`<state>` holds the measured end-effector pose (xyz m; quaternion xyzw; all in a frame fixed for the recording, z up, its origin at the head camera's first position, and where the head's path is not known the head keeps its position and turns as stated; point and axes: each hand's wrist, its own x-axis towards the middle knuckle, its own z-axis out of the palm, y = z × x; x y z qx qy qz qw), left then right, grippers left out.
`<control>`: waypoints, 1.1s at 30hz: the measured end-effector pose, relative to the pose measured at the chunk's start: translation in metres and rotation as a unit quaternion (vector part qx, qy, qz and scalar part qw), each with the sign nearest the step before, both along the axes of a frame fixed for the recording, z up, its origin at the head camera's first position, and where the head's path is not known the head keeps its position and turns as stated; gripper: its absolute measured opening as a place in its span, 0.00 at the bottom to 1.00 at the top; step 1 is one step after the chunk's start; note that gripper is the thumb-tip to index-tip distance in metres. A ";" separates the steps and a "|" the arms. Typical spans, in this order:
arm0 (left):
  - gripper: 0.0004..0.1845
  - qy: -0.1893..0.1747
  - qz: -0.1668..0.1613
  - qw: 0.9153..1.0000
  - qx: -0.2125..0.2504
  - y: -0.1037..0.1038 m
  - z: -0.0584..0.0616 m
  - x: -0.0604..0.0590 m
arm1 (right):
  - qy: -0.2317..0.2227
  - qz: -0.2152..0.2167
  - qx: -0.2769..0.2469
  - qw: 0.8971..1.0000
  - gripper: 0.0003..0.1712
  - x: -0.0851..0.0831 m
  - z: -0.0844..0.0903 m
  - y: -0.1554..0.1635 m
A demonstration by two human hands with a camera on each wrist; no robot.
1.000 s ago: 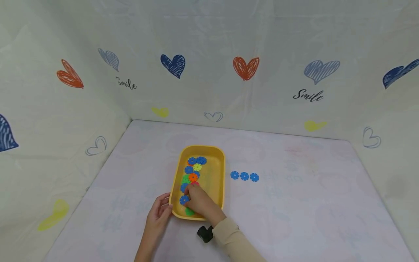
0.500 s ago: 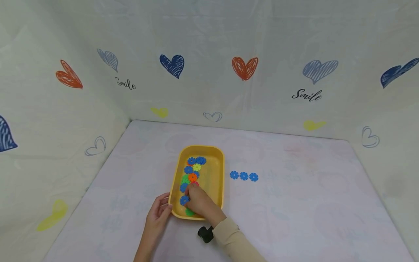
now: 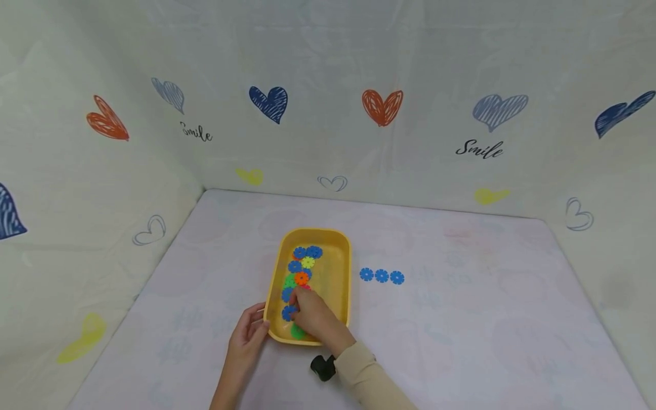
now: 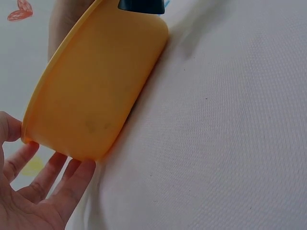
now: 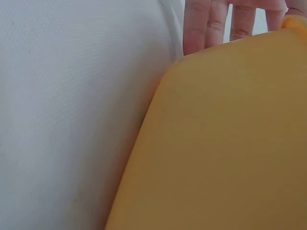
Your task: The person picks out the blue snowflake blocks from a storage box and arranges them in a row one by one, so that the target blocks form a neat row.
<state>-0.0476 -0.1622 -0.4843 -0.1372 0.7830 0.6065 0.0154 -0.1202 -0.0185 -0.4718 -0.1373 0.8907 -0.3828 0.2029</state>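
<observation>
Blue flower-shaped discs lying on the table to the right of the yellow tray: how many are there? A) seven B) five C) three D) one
C: the head view shows three blue discs in a row on the table, beside the yellow tray.

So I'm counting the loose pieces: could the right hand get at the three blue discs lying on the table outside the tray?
Probably yes. The right hand is inside the yellow tray, and the three blue discs lie in the open just right of it, with nothing between them but the tray's low wall.
</observation>
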 end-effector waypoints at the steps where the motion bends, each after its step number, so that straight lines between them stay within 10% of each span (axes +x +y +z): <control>1: 0.19 -0.003 0.000 1.000 -0.002 0.000 0.000 0.000 | 0.002 0.000 -0.001 1.000 0.09 0.000 0.000 0.000; 33: 0.21 0.006 0.000 1.000 0.001 0.003 0.002 0.000 | 0.026 -0.072 -0.137 0.988 0.07 0.006 0.032 0.041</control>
